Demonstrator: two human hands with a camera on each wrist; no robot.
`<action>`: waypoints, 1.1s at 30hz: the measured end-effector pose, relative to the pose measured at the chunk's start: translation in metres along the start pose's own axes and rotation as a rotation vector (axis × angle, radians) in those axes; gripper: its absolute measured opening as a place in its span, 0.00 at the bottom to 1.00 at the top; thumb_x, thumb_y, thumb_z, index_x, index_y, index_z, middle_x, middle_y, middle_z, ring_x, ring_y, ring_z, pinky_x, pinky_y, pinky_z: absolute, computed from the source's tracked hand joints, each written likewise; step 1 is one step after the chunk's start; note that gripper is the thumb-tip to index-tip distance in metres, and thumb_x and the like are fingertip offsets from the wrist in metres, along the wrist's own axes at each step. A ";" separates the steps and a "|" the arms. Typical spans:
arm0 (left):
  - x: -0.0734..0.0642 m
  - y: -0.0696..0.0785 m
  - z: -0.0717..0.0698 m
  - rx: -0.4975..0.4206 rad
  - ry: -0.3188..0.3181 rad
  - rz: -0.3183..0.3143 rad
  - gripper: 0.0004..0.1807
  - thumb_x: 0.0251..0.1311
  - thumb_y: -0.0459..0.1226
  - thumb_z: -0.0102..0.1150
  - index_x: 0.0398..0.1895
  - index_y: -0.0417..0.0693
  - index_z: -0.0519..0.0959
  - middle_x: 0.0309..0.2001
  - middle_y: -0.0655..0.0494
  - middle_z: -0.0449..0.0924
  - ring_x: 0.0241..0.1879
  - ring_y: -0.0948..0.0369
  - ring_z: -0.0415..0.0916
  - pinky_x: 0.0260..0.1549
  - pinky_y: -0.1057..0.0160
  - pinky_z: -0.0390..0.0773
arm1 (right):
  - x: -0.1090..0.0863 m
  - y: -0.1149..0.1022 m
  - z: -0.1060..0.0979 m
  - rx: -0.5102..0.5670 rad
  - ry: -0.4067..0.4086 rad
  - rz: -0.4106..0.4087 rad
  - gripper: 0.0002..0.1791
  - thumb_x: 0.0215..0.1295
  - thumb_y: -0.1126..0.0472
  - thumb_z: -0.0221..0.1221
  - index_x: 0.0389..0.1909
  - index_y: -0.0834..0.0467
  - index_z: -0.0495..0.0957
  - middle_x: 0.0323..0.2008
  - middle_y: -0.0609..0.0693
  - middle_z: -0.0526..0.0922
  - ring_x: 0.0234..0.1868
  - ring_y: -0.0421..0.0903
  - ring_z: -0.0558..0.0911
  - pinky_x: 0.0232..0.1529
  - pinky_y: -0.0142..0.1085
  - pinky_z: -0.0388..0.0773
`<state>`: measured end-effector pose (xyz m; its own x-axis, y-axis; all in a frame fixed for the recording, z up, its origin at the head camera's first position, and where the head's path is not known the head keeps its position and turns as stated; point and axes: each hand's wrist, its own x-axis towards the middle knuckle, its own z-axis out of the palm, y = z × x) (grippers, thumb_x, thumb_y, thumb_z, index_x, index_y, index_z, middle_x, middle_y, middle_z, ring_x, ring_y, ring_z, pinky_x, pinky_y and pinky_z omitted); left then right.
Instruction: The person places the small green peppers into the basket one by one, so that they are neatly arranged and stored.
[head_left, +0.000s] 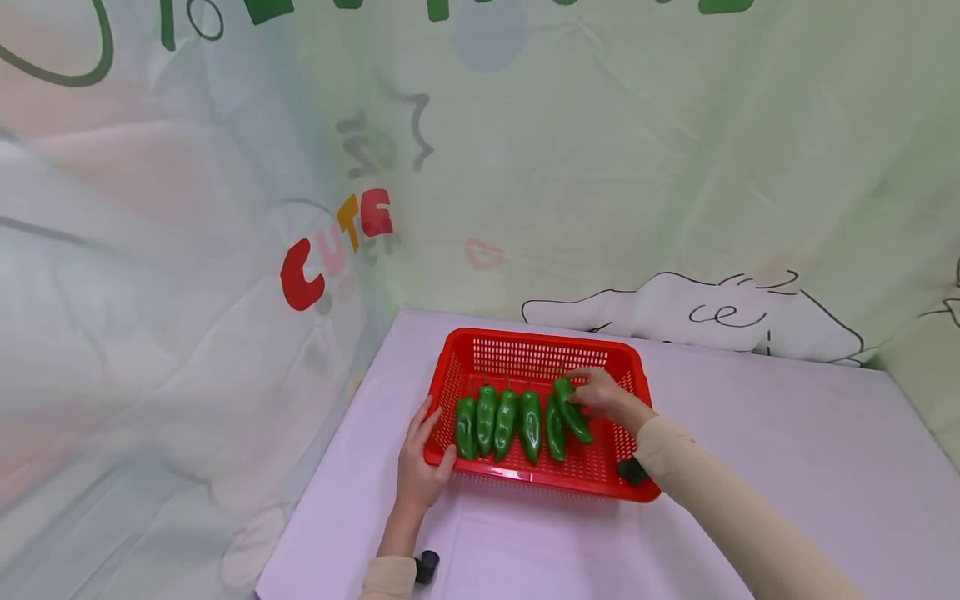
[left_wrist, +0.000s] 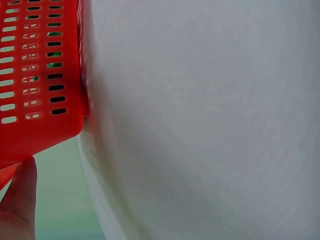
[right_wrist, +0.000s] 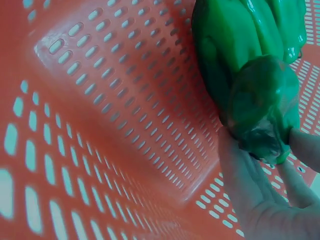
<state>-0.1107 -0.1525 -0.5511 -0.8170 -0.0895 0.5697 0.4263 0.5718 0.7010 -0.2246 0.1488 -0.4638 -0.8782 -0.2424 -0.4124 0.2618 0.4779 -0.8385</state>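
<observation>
A red plastic basket (head_left: 525,477) with slotted walls holds several long green peppers (head_left: 506,421), lying side by side with their stems toward the back. My left hand (head_left: 423,467) grips the basket's rim at its front left corner, thumb on the front edge. In the left wrist view one finger (left_wrist: 22,187) touches the basket wall (left_wrist: 40,120) from outside. At the right end of the row, my right hand (head_left: 603,392) pinches a green pepper (head_left: 572,412) near its stem end. The right wrist view shows the fingers (right_wrist: 240,175) around that pepper's end (right_wrist: 260,110).
The basket stands on a pale cloth-covered table (head_left: 780,450). A printed curtain (head_left: 600,183) hangs behind the table and along its left side. Bare basket floor (right_wrist: 135,95) shows to the right of the peppers, by the right wall.
</observation>
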 end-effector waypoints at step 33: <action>0.003 0.009 0.012 -0.010 -0.056 0.009 0.32 0.50 0.32 0.61 0.63 0.34 0.73 0.70 0.43 0.64 0.68 0.47 0.65 0.56 0.43 0.74 | -0.004 0.021 -0.006 -0.082 0.059 0.088 0.32 0.58 0.72 0.53 0.63 0.80 0.56 0.52 0.73 0.68 0.49 0.64 0.76 0.45 0.61 0.80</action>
<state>-0.1139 -0.1375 -0.5481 -0.8332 -0.0387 0.5516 0.4373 0.5644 0.7002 -0.2175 0.1647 -0.4775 -0.8759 -0.1470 -0.4595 0.3078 0.5630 -0.7670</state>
